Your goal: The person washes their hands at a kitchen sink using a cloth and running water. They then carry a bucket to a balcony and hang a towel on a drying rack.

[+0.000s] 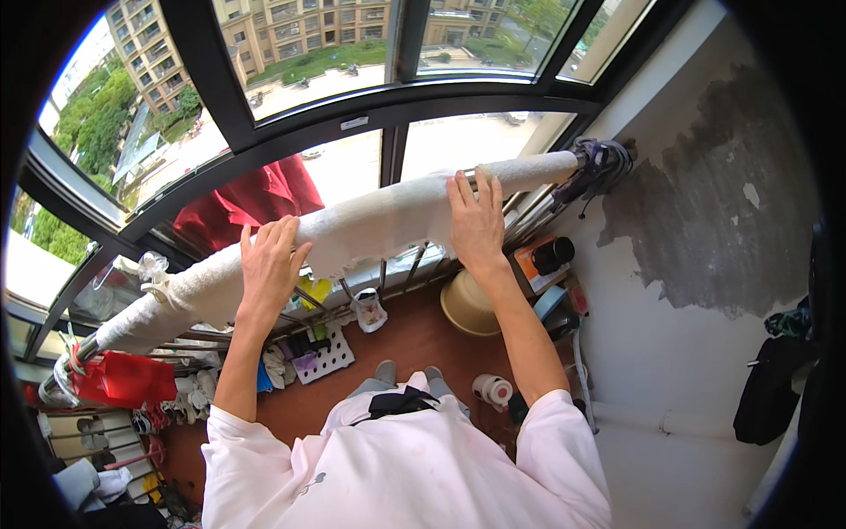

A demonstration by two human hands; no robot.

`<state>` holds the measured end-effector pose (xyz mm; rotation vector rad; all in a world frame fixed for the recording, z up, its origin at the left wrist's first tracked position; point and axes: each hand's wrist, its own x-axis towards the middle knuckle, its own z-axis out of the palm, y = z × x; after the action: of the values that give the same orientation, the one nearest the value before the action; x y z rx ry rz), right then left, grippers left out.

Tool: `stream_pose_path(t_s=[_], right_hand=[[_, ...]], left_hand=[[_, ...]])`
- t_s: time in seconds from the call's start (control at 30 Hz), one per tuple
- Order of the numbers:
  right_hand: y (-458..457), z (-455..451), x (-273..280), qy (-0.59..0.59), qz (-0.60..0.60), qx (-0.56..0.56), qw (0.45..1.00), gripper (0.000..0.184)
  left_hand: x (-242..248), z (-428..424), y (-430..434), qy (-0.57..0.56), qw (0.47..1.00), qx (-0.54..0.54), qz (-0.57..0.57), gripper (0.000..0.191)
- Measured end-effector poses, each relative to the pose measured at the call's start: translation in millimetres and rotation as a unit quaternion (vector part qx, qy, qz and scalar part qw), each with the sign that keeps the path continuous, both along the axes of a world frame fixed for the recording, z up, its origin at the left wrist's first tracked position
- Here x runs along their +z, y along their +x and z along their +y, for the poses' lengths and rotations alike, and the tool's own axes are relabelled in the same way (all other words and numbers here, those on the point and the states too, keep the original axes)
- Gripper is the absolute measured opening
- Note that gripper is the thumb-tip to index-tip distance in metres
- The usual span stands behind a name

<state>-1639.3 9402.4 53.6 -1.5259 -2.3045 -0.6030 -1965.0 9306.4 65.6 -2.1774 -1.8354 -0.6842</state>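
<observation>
White and cream towels (377, 215) hang over the metal handrail (86, 347) of a window railing, covering most of its length. My left hand (269, 264) lies on the cloth left of centre, fingers stretched over the top and thumb apart. Farther right, my right hand (477, 221) rests palm down on the towel, fingertips at its upper edge. A short strip of bare metal shows beside those fingers. Neither hand is closed around the cloth. A pale clip (157, 291) sits on the towel at the left.
Dark window frames (357, 122) rise behind the railing, with red cloth (251, 205) beyond it. Dark cords (598, 165) wrap the rail's right end; a red bag (125, 378) hangs left. Below stand a beige bucket (466, 304), a white plastic bag (369, 311) and several shoes (195, 397).
</observation>
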Motion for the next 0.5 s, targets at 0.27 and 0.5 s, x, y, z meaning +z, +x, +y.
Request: stream_pose_path(t_s=[0.27,0.5], right_hand=[[2,12,-46,-0.132,0.427,-0.119,0.886,0.034],[21,20,-22,-0.296,0.634,0.018,0.714,0.031]], left_hand=[[-7,-5,-13,0.030,0.999,0.000,0.043,0.037],[-3,-20,-24,0.025,0.997,0.042,0.063,0.037]])
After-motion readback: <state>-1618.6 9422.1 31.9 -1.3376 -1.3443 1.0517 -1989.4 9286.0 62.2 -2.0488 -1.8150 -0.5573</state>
